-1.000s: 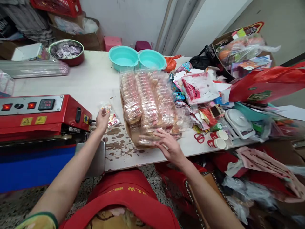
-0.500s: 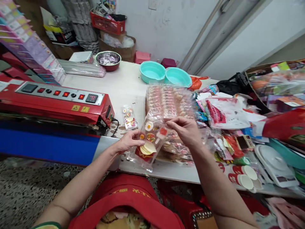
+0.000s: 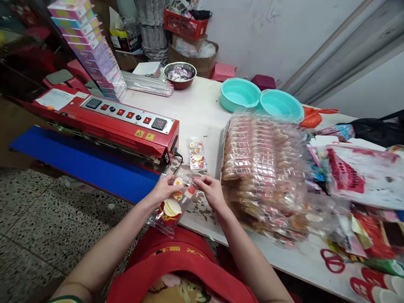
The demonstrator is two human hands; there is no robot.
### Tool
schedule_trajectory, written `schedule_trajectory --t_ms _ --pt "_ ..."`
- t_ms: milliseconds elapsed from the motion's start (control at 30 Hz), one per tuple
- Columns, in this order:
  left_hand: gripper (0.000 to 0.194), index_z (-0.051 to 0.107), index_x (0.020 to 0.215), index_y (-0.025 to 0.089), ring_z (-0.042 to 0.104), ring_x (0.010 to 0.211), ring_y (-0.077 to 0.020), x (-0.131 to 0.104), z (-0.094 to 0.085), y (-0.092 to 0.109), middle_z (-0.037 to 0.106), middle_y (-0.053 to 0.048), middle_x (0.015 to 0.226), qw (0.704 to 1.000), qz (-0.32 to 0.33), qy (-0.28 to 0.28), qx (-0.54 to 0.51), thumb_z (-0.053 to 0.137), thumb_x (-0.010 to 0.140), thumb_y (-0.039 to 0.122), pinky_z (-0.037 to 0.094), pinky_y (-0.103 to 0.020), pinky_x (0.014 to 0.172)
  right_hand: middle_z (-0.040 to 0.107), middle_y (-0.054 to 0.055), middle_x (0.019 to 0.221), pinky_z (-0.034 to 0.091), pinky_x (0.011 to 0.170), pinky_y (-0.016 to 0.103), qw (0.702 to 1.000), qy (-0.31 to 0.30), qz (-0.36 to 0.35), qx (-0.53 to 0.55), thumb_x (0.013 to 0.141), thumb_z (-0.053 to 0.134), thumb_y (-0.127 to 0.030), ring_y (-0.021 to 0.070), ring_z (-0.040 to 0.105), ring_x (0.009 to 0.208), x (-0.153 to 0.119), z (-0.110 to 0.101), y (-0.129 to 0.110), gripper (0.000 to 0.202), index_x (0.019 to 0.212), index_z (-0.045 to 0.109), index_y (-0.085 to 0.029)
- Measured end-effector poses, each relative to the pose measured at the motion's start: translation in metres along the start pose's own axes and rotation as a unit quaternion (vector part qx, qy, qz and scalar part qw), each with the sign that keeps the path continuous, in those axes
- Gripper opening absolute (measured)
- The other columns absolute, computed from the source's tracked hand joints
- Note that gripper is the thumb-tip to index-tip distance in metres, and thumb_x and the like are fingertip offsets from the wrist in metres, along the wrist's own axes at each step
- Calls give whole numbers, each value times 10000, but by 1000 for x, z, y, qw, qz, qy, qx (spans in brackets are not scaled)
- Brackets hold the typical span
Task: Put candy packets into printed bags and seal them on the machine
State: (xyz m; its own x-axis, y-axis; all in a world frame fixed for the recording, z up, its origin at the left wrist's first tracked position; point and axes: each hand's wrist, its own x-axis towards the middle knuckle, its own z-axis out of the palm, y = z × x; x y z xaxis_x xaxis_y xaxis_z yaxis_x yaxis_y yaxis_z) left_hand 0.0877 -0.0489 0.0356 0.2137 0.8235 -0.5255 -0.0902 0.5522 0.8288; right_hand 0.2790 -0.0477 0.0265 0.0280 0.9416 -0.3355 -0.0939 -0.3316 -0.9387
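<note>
A clear plastic bag point(image 3: 172, 210) with fries, egg, pizza and popsicle shapes inside hangs at the table's front edge. My left hand point(image 3: 162, 190) pinches its left side near the egg shape. At the bag's upper right, the fingers of my right hand point(image 3: 208, 190) are closed on it. Just behind the hands, a small filled packet point(image 3: 197, 155) lies flat on the table. To the right is a large stack of filled clear bags point(image 3: 261, 164), blurred in part.
The red sealing machine point(image 3: 126, 126) with its blue belt point(image 3: 88, 162) stands at the left. Behind are two turquoise basins point(image 3: 240, 93), a steel bowl point(image 3: 179, 75) and stacked boxes point(image 3: 91, 50). Red scissors point(image 3: 333, 261) and paper cups point(image 3: 375, 286) lie front right.
The view has swung right to left, so the machine shows more fully. Both hands, holding the bag, have moved from in front of the stack to near the machine's end.
</note>
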Motion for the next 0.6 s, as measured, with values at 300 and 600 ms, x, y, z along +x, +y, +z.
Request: schedule_trajectory --t_ms 300,600 --pt "495 688 974 137 647 681 -154 9 -13 20 717 -65 834 991 -24 65 -117 840 569 377 506 -257 633 747 67 789 520 670 312 999 -28 -1 -28 584 824 -445 182 645 682 10 12 -5 287 652 734 -181" --pt "319 671 695 125 597 555 -134 31 -28 9 691 -48 664 971 -12 190 -148 826 472 293 460 -239 535 748 59 780 540 710 334 1000 -22 -1 -22 522 863 -384 204 676 721 18 35 1 288 677 725 -185"
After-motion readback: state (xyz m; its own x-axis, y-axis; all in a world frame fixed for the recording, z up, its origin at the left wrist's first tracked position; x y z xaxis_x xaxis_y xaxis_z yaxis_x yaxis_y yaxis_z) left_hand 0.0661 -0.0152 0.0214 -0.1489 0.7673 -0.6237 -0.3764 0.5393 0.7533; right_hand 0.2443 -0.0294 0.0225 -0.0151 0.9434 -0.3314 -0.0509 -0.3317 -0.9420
